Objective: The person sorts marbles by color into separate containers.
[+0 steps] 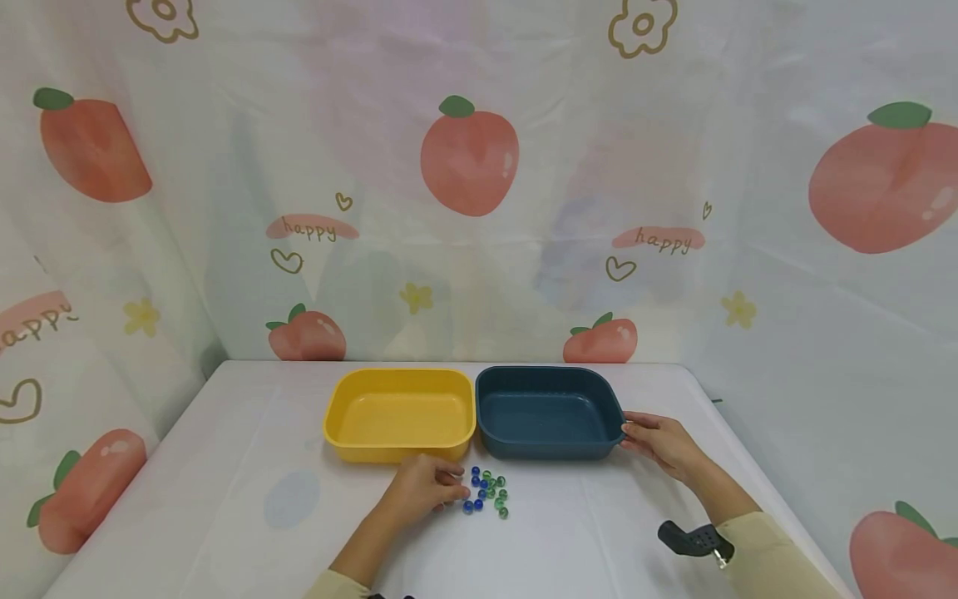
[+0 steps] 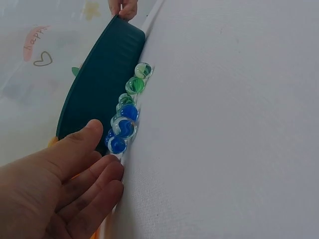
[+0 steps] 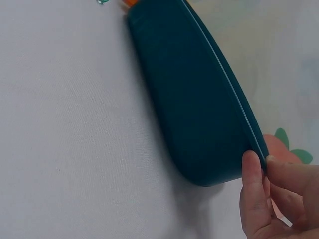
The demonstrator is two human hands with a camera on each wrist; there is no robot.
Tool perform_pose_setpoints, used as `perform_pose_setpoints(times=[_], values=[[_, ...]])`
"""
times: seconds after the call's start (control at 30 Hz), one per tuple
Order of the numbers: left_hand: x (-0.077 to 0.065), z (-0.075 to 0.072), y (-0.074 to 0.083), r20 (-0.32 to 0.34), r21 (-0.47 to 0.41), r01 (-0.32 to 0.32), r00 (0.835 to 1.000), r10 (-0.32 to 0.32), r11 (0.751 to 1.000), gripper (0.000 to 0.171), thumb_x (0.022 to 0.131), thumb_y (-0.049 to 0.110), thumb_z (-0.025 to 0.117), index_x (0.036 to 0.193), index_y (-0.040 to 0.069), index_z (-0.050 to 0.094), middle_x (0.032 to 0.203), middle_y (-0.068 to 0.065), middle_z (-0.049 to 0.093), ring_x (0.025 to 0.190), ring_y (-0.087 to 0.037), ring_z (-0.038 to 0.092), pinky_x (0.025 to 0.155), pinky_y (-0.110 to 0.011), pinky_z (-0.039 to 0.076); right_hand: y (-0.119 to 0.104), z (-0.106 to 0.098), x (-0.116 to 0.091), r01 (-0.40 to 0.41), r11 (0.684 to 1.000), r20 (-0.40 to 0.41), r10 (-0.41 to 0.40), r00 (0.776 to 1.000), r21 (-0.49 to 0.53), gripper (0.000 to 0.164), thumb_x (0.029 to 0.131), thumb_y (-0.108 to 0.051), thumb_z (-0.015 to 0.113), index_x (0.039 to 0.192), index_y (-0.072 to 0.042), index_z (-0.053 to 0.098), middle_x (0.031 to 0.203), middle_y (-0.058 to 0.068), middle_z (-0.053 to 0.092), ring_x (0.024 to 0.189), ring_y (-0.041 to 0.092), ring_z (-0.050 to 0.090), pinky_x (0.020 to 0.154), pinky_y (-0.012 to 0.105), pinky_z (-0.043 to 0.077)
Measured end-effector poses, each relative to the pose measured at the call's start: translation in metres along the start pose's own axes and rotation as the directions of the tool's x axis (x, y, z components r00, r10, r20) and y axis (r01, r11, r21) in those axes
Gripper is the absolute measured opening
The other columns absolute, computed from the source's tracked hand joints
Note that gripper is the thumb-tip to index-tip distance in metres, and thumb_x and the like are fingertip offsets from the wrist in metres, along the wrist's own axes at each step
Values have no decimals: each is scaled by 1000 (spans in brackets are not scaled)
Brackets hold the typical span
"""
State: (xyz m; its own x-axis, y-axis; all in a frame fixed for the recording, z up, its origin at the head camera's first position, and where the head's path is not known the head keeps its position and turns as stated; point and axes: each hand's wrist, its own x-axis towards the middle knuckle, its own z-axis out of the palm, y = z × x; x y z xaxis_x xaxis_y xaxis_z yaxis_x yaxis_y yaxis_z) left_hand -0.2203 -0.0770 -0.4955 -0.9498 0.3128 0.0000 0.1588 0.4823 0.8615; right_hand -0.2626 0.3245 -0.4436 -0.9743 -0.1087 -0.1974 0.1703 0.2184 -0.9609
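Observation:
Several glass marbles (image 1: 491,494), some blue and some green, lie in a loose cluster on the white table. My left hand (image 1: 427,489) is just left of them, its thumb apart from the loosely bent fingers and nothing seen between them. In the left wrist view the nearest blue marble (image 2: 117,145) lies close to the fingertips; whether they touch, I cannot tell. My right hand (image 1: 662,443) pinches the right rim of a dark blue rectangular bin (image 1: 550,447). The right wrist view shows the thumb at the rim and a finger (image 3: 253,174) against the outer wall.
A yellow bin (image 1: 389,454) stands left of the blue one, side by side with it. Both insides show only bare bottoms. A white cloth covers the table (image 1: 247,482), and a printed curtain (image 1: 479,274) rises behind and on both sides.

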Motion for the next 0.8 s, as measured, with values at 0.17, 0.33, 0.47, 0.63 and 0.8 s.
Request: perform_pose_setpoints(times=[0.17,0.33,0.47,0.63,0.8], values=[[1,1,0,-10,28,13,1000,-13,1000,30,77,19,84,102,4,76,74,5,71,58,-13,62,50,-23,54,1,0,0,3,1000,1,-3,1000,6,56,101,-8,52,143,20,28,125,22,62,92,9,70,83,24,58],[1,2,1,-8,53,26,1000,-25,998,25,78,19,84,98,6,77,72,7,70,58,-12,61,51,-23,53,2,0,0,8,1000,4,-8,1000,9,56,102,-8,52,144,20,28,122,18,64,91,8,70,83,24,58],[1,2,1,-4,68,18,1000,-17,998,23,77,17,84,97,7,78,73,7,70,58,-12,61,51,-22,53,2,0,1,9,1000,4,-9,1000,12,56,102,-8,52,144,20,28,120,16,65,90,7,70,83,24,58],[1,2,2,4,98,9,1000,-10,995,21,77,16,84,97,8,78,75,8,71,59,-10,60,52,-22,53,3,0,1,12,1000,3,-13,1000,15,56,101,-8,52,144,20,28,120,16,65,90,7,70,83,24,58],[1,2,3,4,115,0,1000,-1,993,18,78,16,83,95,10,79,75,10,70,58,-8,59,52,-21,52,4,-1,2,15,1000,6,-15,1000,21,56,101,-8,53,144,20,28,116,12,66,89,7,70,83,23,58]])
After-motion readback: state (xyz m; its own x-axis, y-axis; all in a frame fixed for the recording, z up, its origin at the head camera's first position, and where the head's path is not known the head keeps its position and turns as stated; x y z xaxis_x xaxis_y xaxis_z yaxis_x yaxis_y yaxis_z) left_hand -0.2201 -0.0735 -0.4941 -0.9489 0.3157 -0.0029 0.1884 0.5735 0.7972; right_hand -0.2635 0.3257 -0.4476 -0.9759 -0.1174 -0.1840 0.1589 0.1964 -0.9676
